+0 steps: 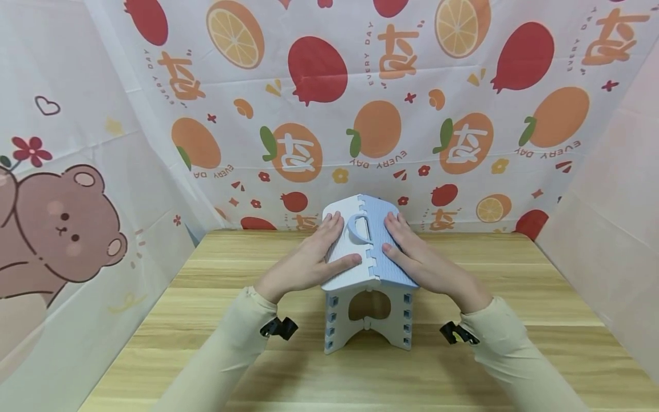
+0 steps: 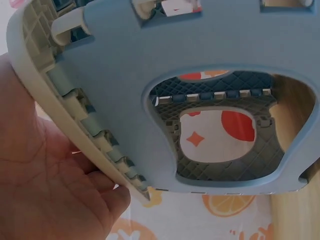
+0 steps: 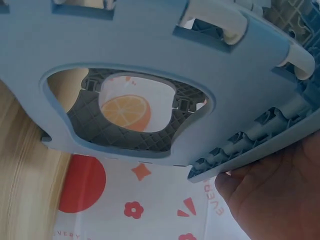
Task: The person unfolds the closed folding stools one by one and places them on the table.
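Observation:
A toy house stands upright on the wooden table, with a white roof panel [image 1: 350, 278] and a light blue roof panel [image 1: 381, 213] meeting at a toothed ridge. Near the ridge is a light blue arched handle [image 1: 352, 230]. My left hand [image 1: 308, 262] rests on the white panel, fingers straight and thumb toward the ridge. On the blue panel lies my right hand [image 1: 429, 264], fingers also extended. The pale front wall [image 1: 340, 329] has a rounded opening. Both wrist views show a blue side wall [image 2: 120, 55] with a large opening beneath the roof's edge.
The wood-grain table [image 1: 520, 366] extends around the house. A fruit-print cloth [image 1: 329, 114] hangs close behind it. At the left is a cloth with a printed bear [image 1: 72, 223], and a pale cloth [image 1: 612, 229] closes the right side.

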Tool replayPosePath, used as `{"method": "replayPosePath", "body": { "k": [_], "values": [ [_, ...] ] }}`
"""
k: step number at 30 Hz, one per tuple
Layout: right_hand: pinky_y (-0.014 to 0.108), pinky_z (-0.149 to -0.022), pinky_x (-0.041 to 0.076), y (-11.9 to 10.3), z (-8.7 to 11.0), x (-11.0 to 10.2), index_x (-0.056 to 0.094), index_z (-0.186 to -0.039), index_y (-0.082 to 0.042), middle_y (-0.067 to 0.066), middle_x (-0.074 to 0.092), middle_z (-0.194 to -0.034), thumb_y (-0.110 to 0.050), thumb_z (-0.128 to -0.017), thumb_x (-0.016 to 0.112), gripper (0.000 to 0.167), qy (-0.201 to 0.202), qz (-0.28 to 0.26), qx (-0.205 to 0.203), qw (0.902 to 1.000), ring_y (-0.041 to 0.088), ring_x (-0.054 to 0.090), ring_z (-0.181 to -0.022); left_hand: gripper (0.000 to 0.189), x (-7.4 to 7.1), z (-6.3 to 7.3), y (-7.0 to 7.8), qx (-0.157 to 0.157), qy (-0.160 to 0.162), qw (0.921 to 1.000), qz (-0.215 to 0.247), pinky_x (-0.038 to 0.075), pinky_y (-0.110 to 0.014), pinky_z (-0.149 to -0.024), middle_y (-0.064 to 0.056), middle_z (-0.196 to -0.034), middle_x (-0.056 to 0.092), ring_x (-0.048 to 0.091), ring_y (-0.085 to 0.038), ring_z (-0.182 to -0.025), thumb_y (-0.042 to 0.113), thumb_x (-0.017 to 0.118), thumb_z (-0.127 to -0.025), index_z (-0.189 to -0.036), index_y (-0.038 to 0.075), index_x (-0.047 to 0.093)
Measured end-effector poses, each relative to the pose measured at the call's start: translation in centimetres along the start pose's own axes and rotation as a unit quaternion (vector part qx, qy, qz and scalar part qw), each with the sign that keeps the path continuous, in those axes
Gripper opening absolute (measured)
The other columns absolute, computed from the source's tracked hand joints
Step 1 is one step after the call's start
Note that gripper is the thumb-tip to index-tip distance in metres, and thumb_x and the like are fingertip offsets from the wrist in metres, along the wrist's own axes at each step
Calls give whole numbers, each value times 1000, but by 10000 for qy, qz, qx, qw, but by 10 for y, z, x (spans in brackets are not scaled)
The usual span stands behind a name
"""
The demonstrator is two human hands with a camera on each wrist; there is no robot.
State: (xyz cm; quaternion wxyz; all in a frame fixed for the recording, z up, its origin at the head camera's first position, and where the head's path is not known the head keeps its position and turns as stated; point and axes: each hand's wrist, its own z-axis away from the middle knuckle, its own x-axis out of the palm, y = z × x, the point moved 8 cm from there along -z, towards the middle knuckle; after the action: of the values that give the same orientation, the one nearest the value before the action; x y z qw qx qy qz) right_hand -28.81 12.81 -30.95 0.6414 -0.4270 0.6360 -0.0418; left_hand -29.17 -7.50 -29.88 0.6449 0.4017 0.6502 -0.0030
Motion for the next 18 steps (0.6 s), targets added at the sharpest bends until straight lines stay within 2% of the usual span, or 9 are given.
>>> {"method": "replayPosePath", "body": {
  "k": [5, 18],
  "values": [
    [65, -134, 12, 1, 0, 1, 10, -173, -14, 4, -1, -183, -53, -113, 40, 77, -21, 140, 43, 9999, 29, -6, -170, 105, 0, 0, -1, -100, -116, 9999, -38, 18, -52, -137, -8, -182, 6, 7, -24, -170, 68, 62, -100, -171, 7, 15],
    [66, -134, 10, 0, -1, 0, 12, -173, -11, 8, 2, -183, -53, -113, 41, 79, -60, 304, -15, 9995, 34, -3, -170, 107, -2, -4, -1, -243, -181, 9994, -146, 19, -54, -136, -5, -182, 10, 9, -23, -170, 68, 67, -96, -172, 10, 19]
  ]
}}
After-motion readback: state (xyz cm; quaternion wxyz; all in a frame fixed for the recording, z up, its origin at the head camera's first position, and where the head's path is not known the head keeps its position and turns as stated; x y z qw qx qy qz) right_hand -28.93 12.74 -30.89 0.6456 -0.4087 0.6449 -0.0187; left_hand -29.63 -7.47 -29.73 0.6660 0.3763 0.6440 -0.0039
